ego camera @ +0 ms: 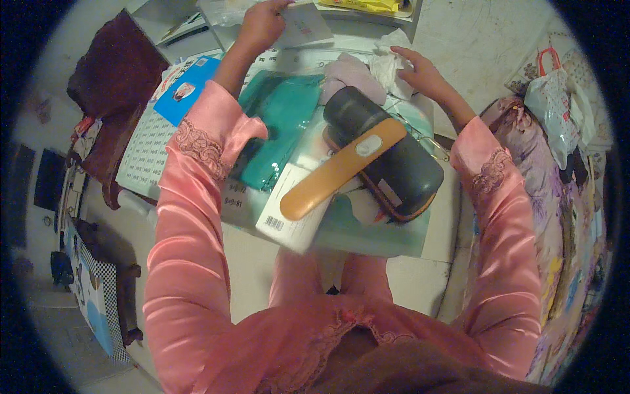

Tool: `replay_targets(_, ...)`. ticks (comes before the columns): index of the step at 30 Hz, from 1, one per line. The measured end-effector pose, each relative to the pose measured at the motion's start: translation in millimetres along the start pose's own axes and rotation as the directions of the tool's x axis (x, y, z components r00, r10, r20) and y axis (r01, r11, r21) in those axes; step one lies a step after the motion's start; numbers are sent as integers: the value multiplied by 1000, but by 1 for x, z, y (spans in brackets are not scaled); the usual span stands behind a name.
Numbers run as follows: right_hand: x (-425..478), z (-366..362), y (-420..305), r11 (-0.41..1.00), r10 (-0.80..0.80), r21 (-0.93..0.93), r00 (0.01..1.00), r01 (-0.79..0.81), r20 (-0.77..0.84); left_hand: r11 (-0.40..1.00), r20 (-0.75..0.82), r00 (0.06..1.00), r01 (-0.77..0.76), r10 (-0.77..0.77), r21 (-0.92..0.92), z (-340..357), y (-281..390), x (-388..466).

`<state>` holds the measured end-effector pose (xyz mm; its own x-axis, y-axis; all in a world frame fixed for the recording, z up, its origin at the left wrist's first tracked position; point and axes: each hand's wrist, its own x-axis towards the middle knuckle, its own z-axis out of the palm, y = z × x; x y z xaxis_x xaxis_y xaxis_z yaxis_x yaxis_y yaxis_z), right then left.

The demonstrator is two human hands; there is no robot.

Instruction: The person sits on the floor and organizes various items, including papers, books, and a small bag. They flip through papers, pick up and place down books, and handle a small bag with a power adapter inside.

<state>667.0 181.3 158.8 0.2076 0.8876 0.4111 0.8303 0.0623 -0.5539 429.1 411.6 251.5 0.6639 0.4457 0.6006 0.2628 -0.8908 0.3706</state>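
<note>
Both arms, in pink satin sleeves, reach over a table covered with printed sheets. At the top, my left hand (266, 24) is at a pale flat packet (307, 27); its grip cannot be made out. My right hand (418, 66) has its fingers apart beside crumpled white tissue (391, 64); whether it touches the tissue is unclear. Between the arms lie a folded mauve cloth (354, 76), a green item in clear plastic (283, 123), a black zipped case (413, 167) with a tan strap (344, 167), and a white box (290, 212) under the strap's end.
Eyeglasses (433, 145) lie partly behind the black case. A blue booklet (189, 91) rests at the table's left, near a dark wooden chair (118, 64). Yellow packaging (364, 5) sits on a shelf at the top. To the right are a plastic bag (553, 113) and floral fabric (521, 143).
</note>
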Motion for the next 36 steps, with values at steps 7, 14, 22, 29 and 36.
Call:
replay_targets(7,-25,-14,-36,986,47,160,998,-40,-39,997,-222,974,-35,51,75,-63,57,-19)
replay_targets(14,-44,-28,-101,981,-23,188,994,42,-106,988,-301,948,-133,105,-76,-105,103,-55)
replay_targets(22,-74,-65,-184,979,-50,179,969,95,-241,887,-234,972,-96,-14,-451,-163,155,-106)
replay_targets(29,-128,-49,-264,524,135,845,969,107,-206,714,-134,983,-5,-125,-700,-195,227,-197)
replay_targets(36,-197,-15,-289,164,290,976,939,143,-186,379,24,998,42,-51,-924,-194,273,-293)
